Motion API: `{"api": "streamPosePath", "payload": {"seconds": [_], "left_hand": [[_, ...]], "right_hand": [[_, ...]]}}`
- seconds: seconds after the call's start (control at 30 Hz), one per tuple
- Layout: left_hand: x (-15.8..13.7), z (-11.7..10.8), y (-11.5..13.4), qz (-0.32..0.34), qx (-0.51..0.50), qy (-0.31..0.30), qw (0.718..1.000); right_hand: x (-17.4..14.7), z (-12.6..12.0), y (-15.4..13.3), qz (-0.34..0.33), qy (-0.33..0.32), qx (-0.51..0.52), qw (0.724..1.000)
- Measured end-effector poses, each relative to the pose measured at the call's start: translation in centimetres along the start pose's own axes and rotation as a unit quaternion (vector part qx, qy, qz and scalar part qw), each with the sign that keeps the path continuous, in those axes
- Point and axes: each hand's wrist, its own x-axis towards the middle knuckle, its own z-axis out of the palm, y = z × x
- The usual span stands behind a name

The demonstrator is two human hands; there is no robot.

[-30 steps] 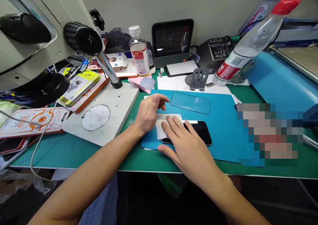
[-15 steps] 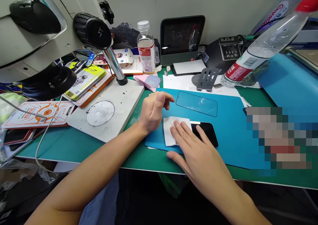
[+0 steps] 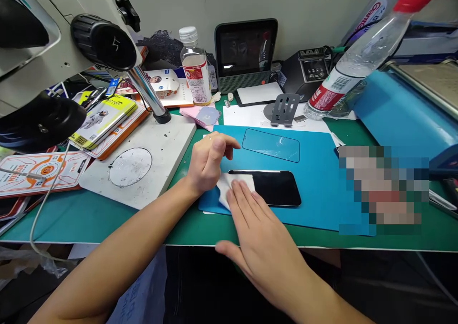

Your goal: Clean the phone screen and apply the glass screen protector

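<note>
A black-screened phone (image 3: 277, 188) lies flat on the blue mat (image 3: 322, 195). Over its left end is a folded white wipe (image 3: 225, 184), which my right hand (image 3: 263, 238) presses down with flat, outstretched fingers, the thumb held apart. My left hand (image 3: 207, 162) is curled into a loose fist just beyond the phone's left end. Its palm and lower fingers are turned away, so whatever they may hold is hidden. Behind the phone, a clear screen protector with a black border (image 3: 271, 145) rests on the mat.
A microscope (image 3: 103, 42) on a white base (image 3: 164, 157) takes up the left side, near stacked boxes (image 3: 103, 119). Along the back stand a labelled bottle (image 3: 196, 71), a tablet-like display (image 3: 246, 49), a grey phone stand (image 3: 285, 109) and a red-capped bottle (image 3: 358, 61). Part of the right is pixelated.
My right hand has slid the wipe left along the phone, uncovering more of its screen. The left hand keeps its curled shape. The camera view has shifted to the right.
</note>
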Motion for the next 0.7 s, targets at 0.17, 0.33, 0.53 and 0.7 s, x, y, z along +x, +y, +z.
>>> {"api": "streamPosePath", "payload": {"seconds": [0.17, 0.33, 0.53, 0.7], "left_hand": [[0.2, 0.1, 0.0, 0.029, -0.002, -0.023, 0.999], [0.0, 0.0, -0.3, -0.018, -0.004, -0.009, 1.000], [0.1, 0.0, -0.1, -0.023, 0.008, -0.030, 0.999], [0.6, 0.0, 0.4, 0.029, 0.024, -0.058, 0.998]], "right_hand": [[-0.6, -0.7, 1.5, -0.017, -0.013, -0.018, 1.000], [3.9, 0.1, 0.0, 0.056, -0.015, -0.016, 0.998], [-1.5, -0.6, 2.9, -0.028, 0.006, -0.039, 0.999], [-2.9, -1.2, 6.6, 0.033, 0.033, -0.104, 0.994]]}}
